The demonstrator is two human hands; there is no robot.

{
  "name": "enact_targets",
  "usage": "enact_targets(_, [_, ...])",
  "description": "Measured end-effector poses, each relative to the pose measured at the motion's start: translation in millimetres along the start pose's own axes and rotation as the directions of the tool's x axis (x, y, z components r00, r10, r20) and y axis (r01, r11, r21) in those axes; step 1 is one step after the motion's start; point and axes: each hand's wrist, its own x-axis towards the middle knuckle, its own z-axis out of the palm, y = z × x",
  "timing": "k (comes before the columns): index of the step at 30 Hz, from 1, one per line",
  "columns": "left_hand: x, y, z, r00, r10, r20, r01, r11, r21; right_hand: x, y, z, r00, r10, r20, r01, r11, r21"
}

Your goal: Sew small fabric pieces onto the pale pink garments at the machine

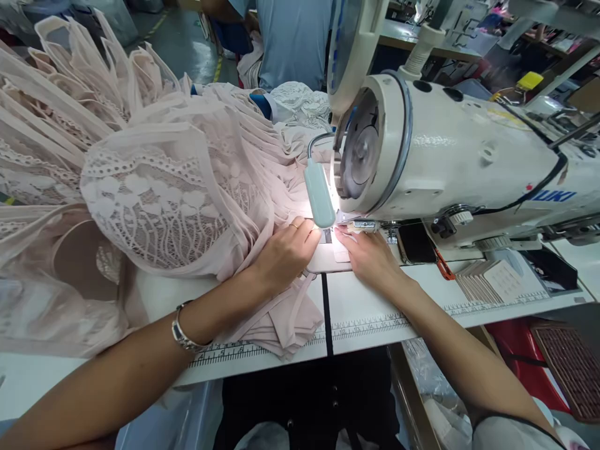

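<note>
Gently now, the pink fabric spilled across the worktop to the sewing machine!
Head view: the left hand bunched its fingers against it, the right hand reached in beside the lamp; glare meant you couldn't tell whether either pinched. It looked light, limp, perhaps slippery, its lace easily snagged; firm edges seemed the safest hold.
</note>
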Motion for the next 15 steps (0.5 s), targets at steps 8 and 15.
enact_targets(8, [1.3, 3.7, -1.3, 0.994, 0.098, -0.044, -0.097, 0.995, 0.009, -0.4, -6.0, -6.0, 1.000, 0.014, 0.024, -0.013, 1.000, -0.016])
enact_targets(15, [0.3, 2.1, -0.4, 0.995, 0.087, -0.042, -0.086, 0.996, 0.009, 0.6, -4.2, -3.2, 1.000, 0.016, 0.012, -0.016, 1.000, -0.017])
